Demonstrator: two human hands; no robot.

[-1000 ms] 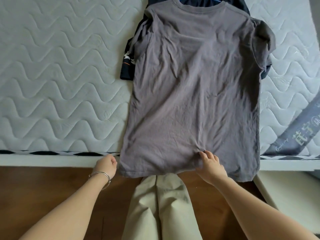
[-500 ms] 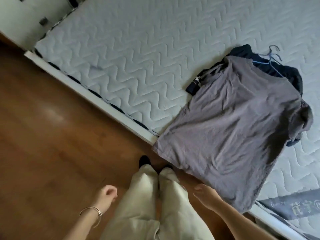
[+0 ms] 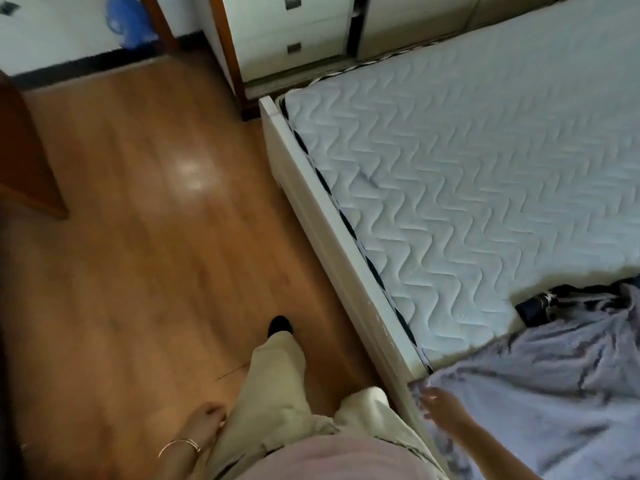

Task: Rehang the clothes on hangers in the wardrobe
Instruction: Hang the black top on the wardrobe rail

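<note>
A grey t-shirt lies spread on the white quilted mattress at the lower right, over a dark navy garment that shows at its far edge. My right hand hangs with relaxed fingers over the shirt's hem at the bed edge and holds nothing. My left hand, with a thin bracelet on the wrist, hangs loosely curled beside my beige trousers and is empty. No hanger is visible. A white wardrobe with drawers stands at the top, beyond the bed.
Wooden floor stretches ahead on the left. The white bed frame runs diagonally along my right side. A brown wooden frame edges the wardrobe. Brown furniture juts in at the left, and a blue object sits by the far wall.
Both hands have let go of the grey shirt's hem and dropped to my sides. My view has turned left, away from the bed, toward the floor and the wardrobe.
</note>
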